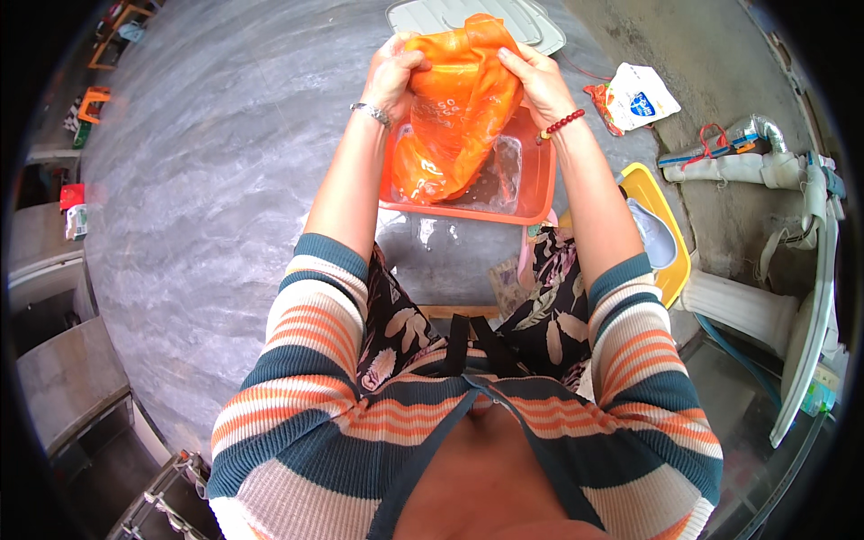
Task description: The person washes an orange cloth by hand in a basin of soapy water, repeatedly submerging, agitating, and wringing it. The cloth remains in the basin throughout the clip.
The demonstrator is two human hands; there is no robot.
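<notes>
A wet orange cloth item (466,88) with white lettering is stretched up between my two hands. My left hand (393,79) pinches its upper left edge, thumb in front. On the other side, my right hand (543,79) grips the upper right edge, the thumb pressed on the front. The lower part of the cloth hangs into a red-orange plastic basin (472,214). Murky water (503,185) with some suds shows beside the cloth inside the basin. The cloth hides the far left of the basin's inside.
Right of my right forearm is a yellow basin (678,270) holding a pale blue-grey object (651,233). Farther up lies a white and red plastic packet (638,101). A grey plastic lid (432,17) rests beyond the basin. Wrapped pipes (729,169) and a white pedestal (742,304) stand at right.
</notes>
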